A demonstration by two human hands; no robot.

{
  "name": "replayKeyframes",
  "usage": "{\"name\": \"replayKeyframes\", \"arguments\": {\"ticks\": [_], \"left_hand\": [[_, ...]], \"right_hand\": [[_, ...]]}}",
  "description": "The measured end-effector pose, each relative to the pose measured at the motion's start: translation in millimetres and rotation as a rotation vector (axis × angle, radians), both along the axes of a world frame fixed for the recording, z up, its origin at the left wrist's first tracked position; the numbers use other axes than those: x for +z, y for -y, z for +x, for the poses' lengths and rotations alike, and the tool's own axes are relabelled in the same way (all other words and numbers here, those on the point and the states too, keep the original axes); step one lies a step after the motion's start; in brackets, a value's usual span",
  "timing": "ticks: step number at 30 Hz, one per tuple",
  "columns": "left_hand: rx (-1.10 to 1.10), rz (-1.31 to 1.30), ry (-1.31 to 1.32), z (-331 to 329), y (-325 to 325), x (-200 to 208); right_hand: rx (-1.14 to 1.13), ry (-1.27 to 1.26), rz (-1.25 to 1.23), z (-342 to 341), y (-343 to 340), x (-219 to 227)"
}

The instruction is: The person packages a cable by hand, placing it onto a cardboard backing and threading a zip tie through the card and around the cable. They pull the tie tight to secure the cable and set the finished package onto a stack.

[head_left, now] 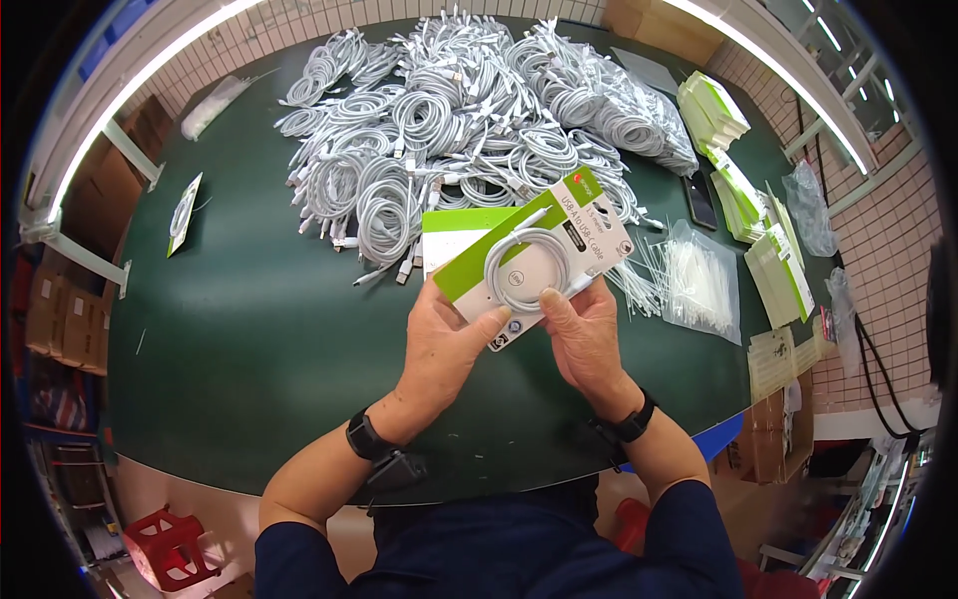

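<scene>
Above the table's middle, a green and white packaging card (pixel 589 213) is held tilted in both hands. A coiled white charging cable (pixel 496 262) lies against its front. My left hand (pixel 439 339) grips the card's lower left edge, its thumb pressed on the bottom of the coil. My right hand (pixel 587 344) holds the lower right edge, with the thumb on the coil near a plug; its other fingers are mostly behind the card. Partly hidden behind this card is another green and white card (pixel 454 235); whether it is held or lying cannot be told.
A large heap of coiled white cables (pixel 439 120) covers the far middle of the green table (pixel 249 369). To the right are a bag of white cable ties (pixel 702 290), a phone (pixel 702 203) and stacked cards (pixel 778 280). A carded cable (pixel 184 215) lies at left.
</scene>
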State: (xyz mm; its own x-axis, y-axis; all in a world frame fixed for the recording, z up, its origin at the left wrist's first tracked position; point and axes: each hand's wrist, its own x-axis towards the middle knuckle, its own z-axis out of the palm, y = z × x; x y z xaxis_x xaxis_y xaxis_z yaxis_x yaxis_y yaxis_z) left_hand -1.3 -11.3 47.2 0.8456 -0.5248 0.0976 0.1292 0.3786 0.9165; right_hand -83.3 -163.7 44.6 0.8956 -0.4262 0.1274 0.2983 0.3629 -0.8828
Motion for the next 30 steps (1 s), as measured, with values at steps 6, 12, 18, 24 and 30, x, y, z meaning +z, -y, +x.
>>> {"name": "replayKeyframes", "arguments": {"ticks": [6, 12, 18, 24, 30], "left_hand": [[-0.211, 0.064, -0.094, 19, -9, 7], [-0.112, 0.101, 0.182, 49, -24, 23], [-0.120, 0.271, 0.248, 42, -30, 27], [-0.090, 0.233, 0.235, 30, -20, 19], [-0.036, 0.402, 0.459, 26, -24, 32]], "right_hand": [[0.070, -0.010, 0.000, 0, 21, 0], [-0.193, 0.120, -0.035, -1, 55, 13], [-0.090, -0.024, -0.564, -9, 37, 20], [0.195, -0.238, -0.751, -6, 17, 20], [0.194, -0.223, -0.518, -6, 13, 28]]}}
